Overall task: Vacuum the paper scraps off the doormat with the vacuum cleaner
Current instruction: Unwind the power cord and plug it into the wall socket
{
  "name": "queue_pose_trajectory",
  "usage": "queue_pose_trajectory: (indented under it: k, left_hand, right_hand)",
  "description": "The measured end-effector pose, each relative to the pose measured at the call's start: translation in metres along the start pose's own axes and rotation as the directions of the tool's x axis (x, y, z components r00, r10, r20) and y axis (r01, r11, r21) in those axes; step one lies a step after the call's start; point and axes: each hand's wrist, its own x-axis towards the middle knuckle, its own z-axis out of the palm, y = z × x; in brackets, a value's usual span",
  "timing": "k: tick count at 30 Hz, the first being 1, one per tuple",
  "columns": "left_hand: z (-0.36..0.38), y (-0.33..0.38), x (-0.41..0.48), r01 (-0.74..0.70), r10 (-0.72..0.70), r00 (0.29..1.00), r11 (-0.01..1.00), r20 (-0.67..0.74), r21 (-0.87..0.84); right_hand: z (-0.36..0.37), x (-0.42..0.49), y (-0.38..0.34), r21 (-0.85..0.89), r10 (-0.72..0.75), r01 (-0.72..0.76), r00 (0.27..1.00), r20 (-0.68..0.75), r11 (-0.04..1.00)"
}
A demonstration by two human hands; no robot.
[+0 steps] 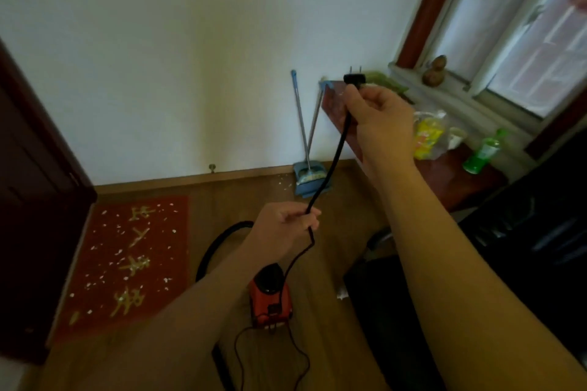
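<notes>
Our right hand [379,124] grips the black cord [333,162] just below its plug [355,78]; our left hand [284,224] pinches it lower down. The red vacuum cleaner [270,298] sits on the floor [222,200] beside the doormat [152,244], which is strewn with paper scraps [165,280].

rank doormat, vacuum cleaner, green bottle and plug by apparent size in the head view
1. doormat
2. vacuum cleaner, partly hidden
3. green bottle
4. plug, smallest, though held closer than the bottle
</notes>
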Motion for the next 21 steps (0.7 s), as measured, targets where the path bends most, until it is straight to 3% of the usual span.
queue_pose_trajectory:
  k: [10,21]
  left_hand:
    - [-0.053,0.076,-0.08,-0.08,0.107,0.966,0.989,0.234,-0.124]
    - [0.009,0.155,-0.149,-0.188,0.241,0.87,0.969,0.43,-0.162]
  right_hand:
    - [0.026,-0.116,-0.113,-0.087,-0.131,0.114,0.967,-0.22,0.99]
    - [-0.054,-0.217,-0.2,-0.181,-0.255,0.198,0.884,-0.392,0.963]
